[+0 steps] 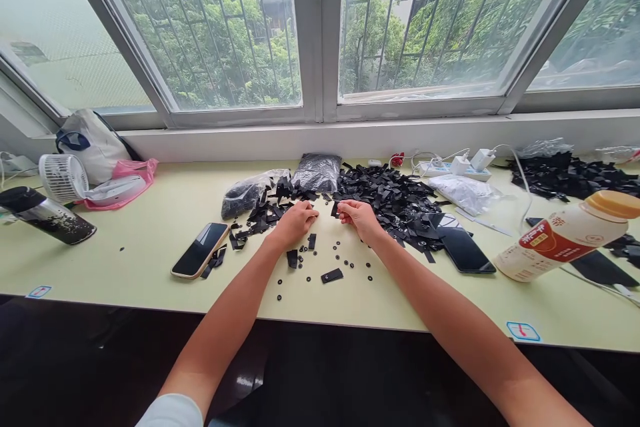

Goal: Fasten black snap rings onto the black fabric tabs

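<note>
My left hand (296, 221) is closed in a pinch above the table; whatever its fingertips hold is too small to make out. A short gap to the right, my right hand (358, 216) pinches a small black fabric strip (335, 209). Behind it spreads a big heap of black strips (395, 197), and a smaller pile (265, 210) lies beyond my left hand. Several small black rings (337, 257) are scattered on the table below my hands. Among them lies a single black strip (332, 275) with a light spot on it.
A phone (200, 251) lies left, a second black phone (467, 250) right. Plastic bags (317, 172) stand at the back near a power strip (453, 170). A bottle (565, 237) is at the right; a tumbler (47, 215) and white fan (63, 178) are far left.
</note>
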The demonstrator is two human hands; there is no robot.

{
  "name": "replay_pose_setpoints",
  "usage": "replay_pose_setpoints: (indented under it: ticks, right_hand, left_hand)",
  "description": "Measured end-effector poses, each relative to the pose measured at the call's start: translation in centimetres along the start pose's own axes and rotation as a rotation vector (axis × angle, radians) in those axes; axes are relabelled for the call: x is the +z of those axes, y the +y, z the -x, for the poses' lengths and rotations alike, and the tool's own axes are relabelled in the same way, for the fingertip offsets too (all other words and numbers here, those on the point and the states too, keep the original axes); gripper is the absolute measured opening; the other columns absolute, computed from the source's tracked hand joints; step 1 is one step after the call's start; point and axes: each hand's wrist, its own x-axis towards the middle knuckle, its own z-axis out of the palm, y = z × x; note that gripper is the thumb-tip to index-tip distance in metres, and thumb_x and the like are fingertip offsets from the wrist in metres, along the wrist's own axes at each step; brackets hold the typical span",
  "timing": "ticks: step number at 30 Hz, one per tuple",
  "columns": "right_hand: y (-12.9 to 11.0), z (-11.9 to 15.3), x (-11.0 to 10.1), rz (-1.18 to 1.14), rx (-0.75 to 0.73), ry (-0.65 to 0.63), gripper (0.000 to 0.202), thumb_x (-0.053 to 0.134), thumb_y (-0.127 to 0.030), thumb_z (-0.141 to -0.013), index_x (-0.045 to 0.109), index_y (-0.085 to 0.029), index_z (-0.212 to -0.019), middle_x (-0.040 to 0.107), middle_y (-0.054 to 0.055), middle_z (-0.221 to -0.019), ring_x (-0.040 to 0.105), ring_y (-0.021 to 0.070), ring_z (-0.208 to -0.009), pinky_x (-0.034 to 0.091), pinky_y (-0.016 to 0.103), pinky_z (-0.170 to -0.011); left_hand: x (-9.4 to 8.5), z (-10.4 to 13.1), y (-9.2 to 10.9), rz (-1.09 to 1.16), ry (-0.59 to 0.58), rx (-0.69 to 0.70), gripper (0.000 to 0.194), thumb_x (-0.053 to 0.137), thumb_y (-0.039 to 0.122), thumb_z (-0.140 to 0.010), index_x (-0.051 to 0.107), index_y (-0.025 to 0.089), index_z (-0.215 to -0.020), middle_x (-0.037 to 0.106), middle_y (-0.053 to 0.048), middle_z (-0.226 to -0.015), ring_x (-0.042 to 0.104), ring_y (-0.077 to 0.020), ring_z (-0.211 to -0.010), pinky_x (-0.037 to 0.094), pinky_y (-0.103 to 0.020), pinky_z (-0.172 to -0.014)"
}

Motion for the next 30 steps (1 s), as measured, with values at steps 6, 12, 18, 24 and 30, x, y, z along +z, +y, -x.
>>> replay_pose_setpoints:
  ticks: [6,12,18,24,30]
  right_hand:
    - [0.3,-0.2,-0.1,0.029,-0.008,-0.017,0.029,0.084,-0.035,-0.064,0.075,-0.015,-0.083,0.069,0.005,-0.074,0.057,0.0117,-0.059,0.049,0.025,-0.055]
    - [0.6,-0.4,-0.4,0.044,-0.020,-0.027,0.030,0.084,-0.037,-0.065,0.075,-0.015,-0.084,0.070,0.005,-0.075,0.057,0.0120,-0.059,0.050,0.026,-0.055]
    - [0.3,-0.3,-0.2,0.032,-0.005,-0.031,0.030,0.084,-0.036,-0.064,0.075,-0.015,-0.083,0.069,0.005,-0.074,0.057,0.0119,-0.059,0.050,0.025,-0.055]
    - [0.4,-0.3,-0.3,0.045,-0.012,-0.046,0.029,0.083,-0.036,-0.066,0.075,-0.015,-0.084,0.069,0.005,-0.075,0.056,0.0113,-0.059,0.049,0.025,-0.055]
    - [0.4,-0.3,-0.1,0.066,-0.010,-0.033,0.029,0.082,-0.035,-0.066,0.074,-0.015,-0.086,0.069,0.004,-0.074,0.056,0.0111,-0.059,0.049,0.025,-0.055]
  left_hand:
    - [-0.3,0.0,-0.5,0.056,0.006,-0.049,0.020,0.056,0.023,-0.090,0.075,0.020,-0.088,0.065,-0.009,-0.092,0.062,-0.0258,-0.091,0.050,-0.038,-0.083]
    - [-1.6,0.4,-1.3,0.086,0.013,-0.016,0.028,0.049,0.026,-0.094,0.075,0.022,-0.103,0.066,-0.011,-0.098,0.062,-0.0265,-0.095,0.050,-0.038,-0.084]
    - [-2.4,0.8,-1.9,0.130,-0.084,-0.014,0.030,0.053,0.027,-0.091,0.077,0.026,-0.108,0.065,-0.010,-0.102,0.063,-0.0247,-0.092,0.051,-0.034,-0.080]
    - [-2.1,0.8,-1.7,0.050,-0.046,-0.083,0.032,0.053,0.033,-0.092,0.074,0.025,-0.115,0.065,-0.009,-0.101,0.063,-0.0252,-0.093,0.050,-0.035,-0.084]
    - [-2.2,0.4,-1.6,-0.001,-0.063,-0.031,0.023,0.060,0.036,-0.089,0.079,0.025,-0.097,0.066,-0.009,-0.095,0.061,-0.0269,-0.093,0.049,-0.038,-0.084]
